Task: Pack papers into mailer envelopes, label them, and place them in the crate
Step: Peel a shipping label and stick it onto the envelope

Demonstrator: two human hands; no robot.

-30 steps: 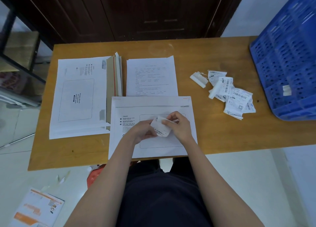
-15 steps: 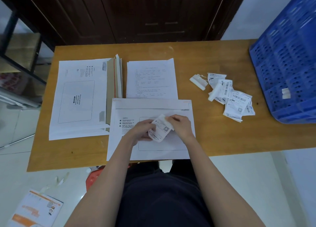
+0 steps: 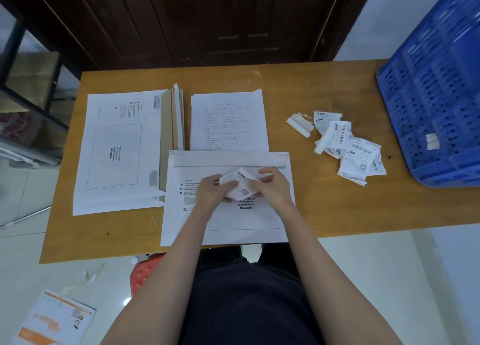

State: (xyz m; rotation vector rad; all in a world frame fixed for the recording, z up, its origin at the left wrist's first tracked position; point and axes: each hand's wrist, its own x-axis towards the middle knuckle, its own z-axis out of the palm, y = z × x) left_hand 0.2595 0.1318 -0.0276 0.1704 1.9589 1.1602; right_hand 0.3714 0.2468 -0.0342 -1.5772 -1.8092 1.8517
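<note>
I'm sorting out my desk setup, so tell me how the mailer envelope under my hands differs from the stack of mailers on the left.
The mailer under the hands is a single envelope lying landscape, its print upright to the person, overhanging the near edge of the table. The stack of mailers holds several, turned sideways so its print runs sideways, and nothing touches it. The left hand and right hand hold a label over the single one. Both are white, printed with a waybill box.

Label pile [image 3: 349, 147] btwn mailer [image 3: 265, 222], crate [image 3: 431, 116]
</note>
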